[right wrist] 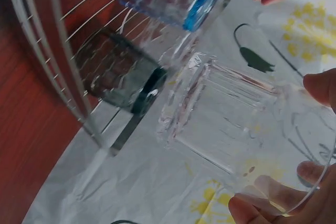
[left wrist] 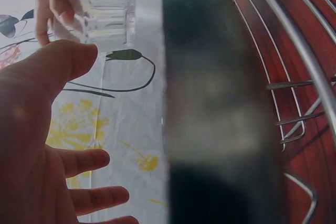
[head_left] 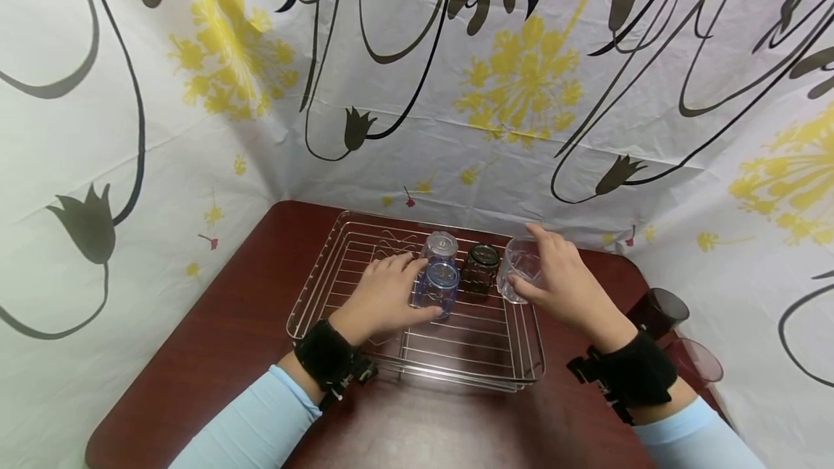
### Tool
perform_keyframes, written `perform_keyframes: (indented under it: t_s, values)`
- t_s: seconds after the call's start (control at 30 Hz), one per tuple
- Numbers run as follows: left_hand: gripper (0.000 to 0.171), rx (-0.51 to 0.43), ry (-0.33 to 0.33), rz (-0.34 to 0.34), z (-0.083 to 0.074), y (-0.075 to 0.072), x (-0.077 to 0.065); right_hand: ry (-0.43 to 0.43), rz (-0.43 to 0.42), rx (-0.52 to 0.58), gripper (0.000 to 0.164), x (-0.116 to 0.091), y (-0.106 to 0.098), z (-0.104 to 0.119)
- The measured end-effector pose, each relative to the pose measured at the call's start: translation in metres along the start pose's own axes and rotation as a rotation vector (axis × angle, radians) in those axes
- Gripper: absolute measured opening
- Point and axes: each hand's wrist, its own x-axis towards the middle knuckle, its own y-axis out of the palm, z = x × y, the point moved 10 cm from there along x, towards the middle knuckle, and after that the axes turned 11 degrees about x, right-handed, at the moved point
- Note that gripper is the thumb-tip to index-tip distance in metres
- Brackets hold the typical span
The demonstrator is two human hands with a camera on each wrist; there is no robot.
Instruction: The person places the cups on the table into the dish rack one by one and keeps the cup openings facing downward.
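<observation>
Rack status: 3 tumblers stand mouth down on the silver metal wire rack [head_left: 456,375]: a small clear tumbler [head_left: 440,244], a blue-tinted see-through tumbler [head_left: 438,289] and a dark green-grey see-through tumbler [head_left: 480,271].

In transit: 1 wide clear faceted tumbler [head_left: 521,273], mouth up at the rack's right side; base contact with the wires cannot be told. Right hand [head_left: 563,281]: thumb and fingers clamped on it near the mouth. Left hand [head_left: 384,295]: fingers spread apart, holding nothing, near the blue tumbler.

Off rack: 1 dark see-through cup [head_left: 658,312] and 1 red see-through cup [head_left: 696,362], at the right edge of the reddish-brown table [head_left: 215,353], partly behind the right arm.

Progress (judgement): loading seems likelier than unloading. On that reading 3 placed, 1 underway, still to be turned over if it is to match, 2 left.
</observation>
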Motion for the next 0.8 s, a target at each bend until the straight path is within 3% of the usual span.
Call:
perform_keyframes:
  t_s: [0.33, 0.8]
  values:
    - [0.099, 0.018, 0.009, -0.013, -0.005, 0.003, 0.0, -0.048, 0.029, 0.022, 0.087, 0.003, 0.013, 0.027]
    - [0.094, 0.036, 0.06, -0.043, -0.022, -0.001, 0.001, -0.061, 0.059, 0.016, 0.088, -0.001, 0.033, 0.045]
